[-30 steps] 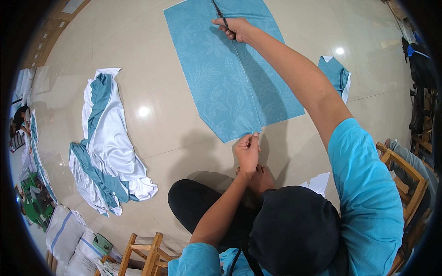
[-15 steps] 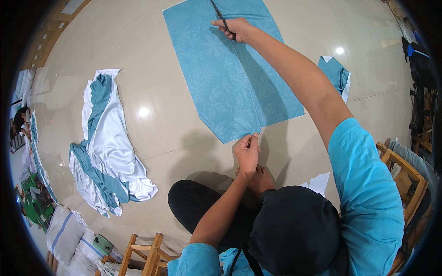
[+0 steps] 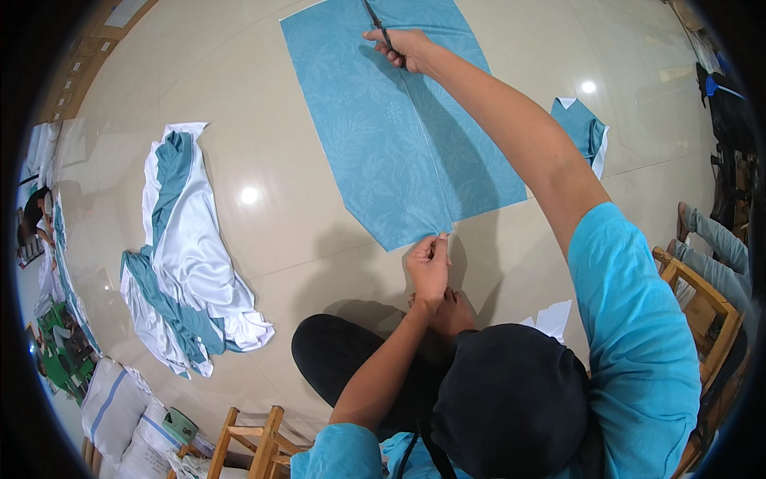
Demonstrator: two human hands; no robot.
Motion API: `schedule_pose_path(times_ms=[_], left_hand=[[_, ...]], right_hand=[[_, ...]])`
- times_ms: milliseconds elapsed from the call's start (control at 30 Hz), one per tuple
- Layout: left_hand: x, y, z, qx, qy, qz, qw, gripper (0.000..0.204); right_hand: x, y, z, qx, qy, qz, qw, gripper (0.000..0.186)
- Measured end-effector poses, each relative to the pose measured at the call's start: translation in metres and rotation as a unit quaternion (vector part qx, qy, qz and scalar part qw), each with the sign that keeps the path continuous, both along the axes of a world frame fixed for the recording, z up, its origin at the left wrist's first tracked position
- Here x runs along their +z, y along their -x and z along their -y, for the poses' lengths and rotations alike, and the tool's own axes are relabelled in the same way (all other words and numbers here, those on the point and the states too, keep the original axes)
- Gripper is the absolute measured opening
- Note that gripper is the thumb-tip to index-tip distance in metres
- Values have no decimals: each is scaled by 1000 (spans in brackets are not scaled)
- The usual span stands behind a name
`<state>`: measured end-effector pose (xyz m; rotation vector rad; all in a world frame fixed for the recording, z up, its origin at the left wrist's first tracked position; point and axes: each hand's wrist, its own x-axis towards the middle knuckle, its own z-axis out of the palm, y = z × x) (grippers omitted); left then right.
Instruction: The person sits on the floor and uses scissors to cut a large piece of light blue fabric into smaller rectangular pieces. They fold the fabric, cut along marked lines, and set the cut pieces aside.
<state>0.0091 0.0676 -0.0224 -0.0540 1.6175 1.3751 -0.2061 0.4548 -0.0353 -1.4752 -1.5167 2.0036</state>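
Note:
A large teal fabric sheet [image 3: 375, 144] with a faint leaf pattern lies spread on the tiled floor. A straight cut line runs lengthwise through it, from the scissors down to the near edge. My right hand [image 3: 401, 51], arm stretched far forward, is closed on dark scissors [image 3: 375, 20] over the far part of the fabric. Their blades point away from me, and their tips reach the top of the picture. My left hand [image 3: 429, 259] pinches the near edge of the fabric by the lower end of the line, close to my bare foot [image 3: 453, 310].
To the left lies a crumpled heap of white and teal cloth [image 3: 191, 247]. A smaller folded teal piece [image 3: 580, 132] is at the right. White paper scraps [image 3: 552, 319] rest beside me. Wooden stools [image 3: 255, 439] stand near, with another person's legs [image 3: 706, 247] at right.
Both hands stay nearly in place, the right one with the scissors shifting very slightly left. At the right edge, another person's legs and feet have come further into view.

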Motion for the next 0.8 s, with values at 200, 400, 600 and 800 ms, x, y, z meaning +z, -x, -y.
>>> schedule_pose_path(times_ms=[200, 400, 600, 800], left_hand=[[2, 0, -1, 0, -1, -11, 1000, 29], [0, -1, 0, 4, -6, -5, 1000, 29], [0, -1, 0, 12, -10, 4, 1000, 28], [1, -2, -1, 25, -12, 8, 1000, 27]], right_hand=[[-2, 8, -6, -11, 8, -26, 1000, 36], [-6, 12, -10, -14, 1, -21, 1000, 37], [-6, 17, -16, -11, -1, -13, 1000, 37], [-7, 19, -18, 3, -17, -19, 1000, 38]])
